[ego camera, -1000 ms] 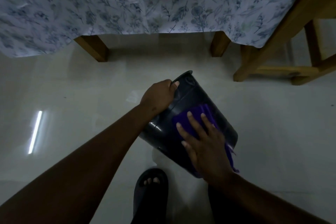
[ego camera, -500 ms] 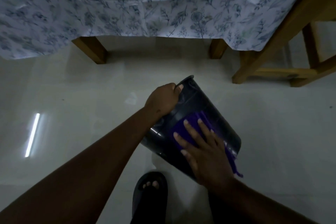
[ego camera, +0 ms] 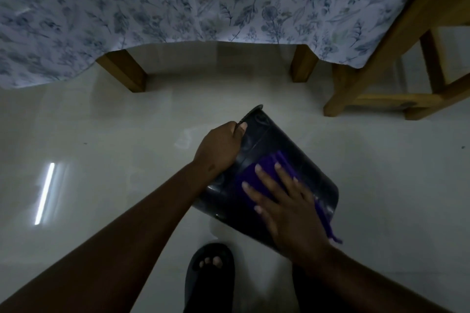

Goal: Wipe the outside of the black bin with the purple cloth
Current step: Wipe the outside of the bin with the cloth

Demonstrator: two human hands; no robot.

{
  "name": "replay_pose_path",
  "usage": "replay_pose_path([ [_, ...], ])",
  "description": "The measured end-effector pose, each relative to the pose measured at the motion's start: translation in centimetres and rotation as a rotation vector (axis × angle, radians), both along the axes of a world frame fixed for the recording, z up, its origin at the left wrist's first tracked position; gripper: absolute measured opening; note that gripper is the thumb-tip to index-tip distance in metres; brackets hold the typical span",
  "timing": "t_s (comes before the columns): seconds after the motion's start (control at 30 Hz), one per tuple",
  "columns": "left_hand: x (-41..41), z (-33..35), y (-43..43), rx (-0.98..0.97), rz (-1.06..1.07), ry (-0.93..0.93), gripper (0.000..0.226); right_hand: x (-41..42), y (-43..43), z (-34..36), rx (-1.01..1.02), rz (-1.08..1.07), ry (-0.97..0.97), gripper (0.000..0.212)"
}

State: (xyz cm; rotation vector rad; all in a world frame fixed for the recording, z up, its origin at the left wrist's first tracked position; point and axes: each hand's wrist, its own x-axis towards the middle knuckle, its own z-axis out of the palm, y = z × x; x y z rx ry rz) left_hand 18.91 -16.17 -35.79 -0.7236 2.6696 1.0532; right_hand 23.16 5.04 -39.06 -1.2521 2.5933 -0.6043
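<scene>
The black bin is tipped on its side above the pale floor, its rim pointing up and to the left. My left hand grips that rim with the fingers curled over the edge. A purple cloth lies flat on the bin's outer wall. My right hand presses on the cloth with the fingers spread. Part of the cloth hangs off the bin's lower right side, and my hand hides the rest.
A table with a floral cloth and wooden legs stands just beyond the bin. A wooden chair frame is at the right. My foot in a black slipper is below the bin. Glossy tiled floor lies to the left.
My right hand slid the purple cloth down the bin's wall towards me, then back up a little. My left hand has kept its grip on the rim.
</scene>
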Motion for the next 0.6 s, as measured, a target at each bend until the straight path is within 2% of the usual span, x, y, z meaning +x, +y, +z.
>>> replay_pose_path([
  [0.07,0.2,0.3,0.1,-0.006,-0.01,0.016,0.038,-3.3,-1.4,0.0,-0.021,-0.161,-0.051,0.046],
  [0.17,0.8,0.5,0.4,-0.018,0.01,0.021,0.04,-9.6,-2.4,-0.4,-0.086,-0.45,-0.438,0.047],
  [0.2,1.0,0.4,0.5,-0.017,0.028,0.023,0.04,-10.1,-2.4,-0.4,-0.082,-0.481,-0.494,0.047],
  [0.23,1.2,0.4,0.5,-0.016,0.041,0.023,0.041,-9.3,-2.3,-0.1,-0.046,-0.471,-0.463,0.047],
  [0.33,0.9,0.1,0.3,-0.02,0.044,0.016,0.041,-1.8,-1.8,1.0,0.061,-0.289,-0.123,0.05],
  [0.4,0.4,0.0,0.2,-0.007,0.036,0.014,0.04,2.5,-1.2,0.9,0.106,-0.134,-0.056,0.05],
  [0.47,0.3,0.1,0.2,0.015,0.032,0.027,0.038,1.8,-1.6,0.9,0.071,-0.141,-0.072,0.049],
  [0.57,0.6,0.1,0.2,0.015,0.03,0.045,0.038,-3.2,-3.3,1.0,0.027,-0.309,-0.112,0.05],
  [0.6,0.9,0.2,0.2,0.016,0.036,0.043,0.039,-5.5,-3.7,0.8,0.016,-0.38,-0.198,0.049],
])
